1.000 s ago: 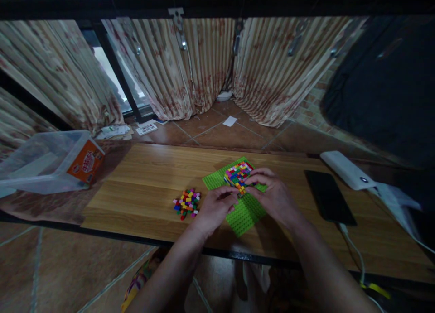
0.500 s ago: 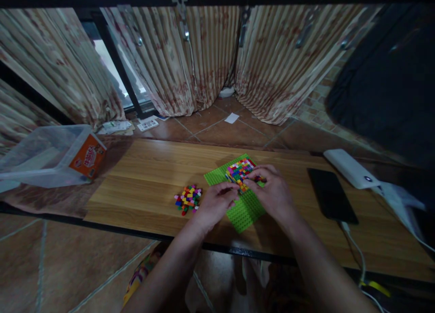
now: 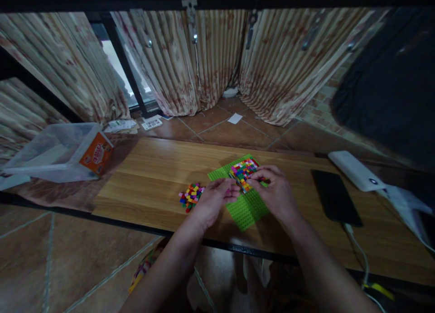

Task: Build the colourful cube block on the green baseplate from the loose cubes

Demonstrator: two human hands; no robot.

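A green studded baseplate (image 3: 249, 213) lies on the table under both hands. On its far half stands a low block of multicoloured toy bricks (image 3: 245, 169) set close together. My right hand (image 3: 273, 186) is at the block's near right side, thumb and forefinger pinched against it; whatever is between the fingertips is too small to tell. Left of the block, my left hand (image 3: 217, 197) is half curled, palm turned partly up, with a small pink toy brick (image 3: 227, 191) showing in it. Beside that hand lies a loose pile of toy bricks (image 3: 191, 196), partly covered by it.
A dark phone (image 3: 336, 197) with a white cable lies on the right of the wooden table (image 3: 142, 186), near a white power bank (image 3: 355, 170). At the far left is a clear plastic box (image 3: 61, 152) with an orange label. Curtains hang behind.
My left hand has drawn slightly back from the block, and its palm has turned upward. My right hand stays at the block's near side. The whole view has shifted slightly.
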